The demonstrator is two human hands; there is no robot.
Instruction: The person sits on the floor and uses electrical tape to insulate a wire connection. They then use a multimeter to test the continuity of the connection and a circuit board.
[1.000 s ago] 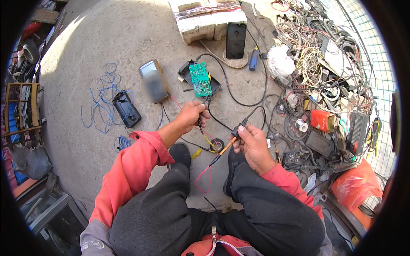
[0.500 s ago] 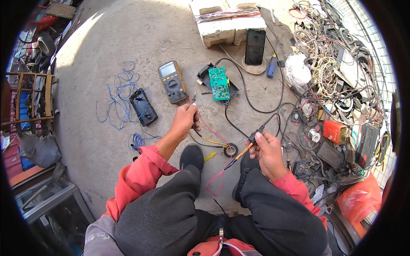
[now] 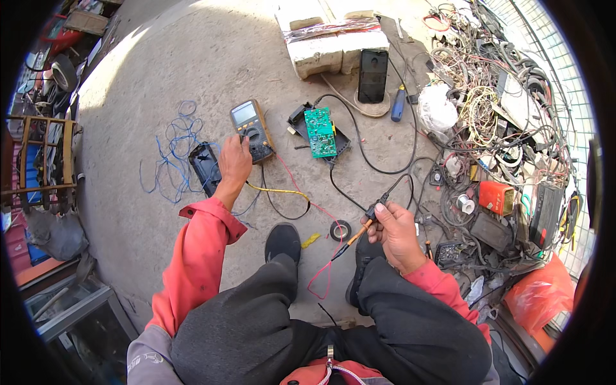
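The yellow-edged multimeter [image 3: 246, 115] lies face up on the ground. My left hand [image 3: 236, 158] is at its left side, fingertips at the dial. A test probe's yellow-wrapped lead [image 3: 282, 190] runs out from under that hand, which is closed around the probe; most of the probe is hidden. In front of my right shoe, my right hand [image 3: 396, 232] pinches a black cable plug [image 3: 372, 210] together with an orange test probe [image 3: 357, 235]. A pink lead [image 3: 328, 276] trails from this probe. A green circuit board [image 3: 321, 133] rests on an open black case, wired to black cables.
An empty black case half [image 3: 204, 168] lies beside tangled blue wire [image 3: 168, 154] on the left. Black tape [image 3: 340, 230] is near my right shoe. A phone [image 3: 373, 77] stands against a white foam block [image 3: 333, 51], near a blue screwdriver [image 3: 398, 104]. Heaped cables [image 3: 484, 106] line the right side.
My left hand has moved left and up to the multimeter's dial, drawing the yellow-wrapped lead away from the tape. My right hand still holds the plug and orange probe.
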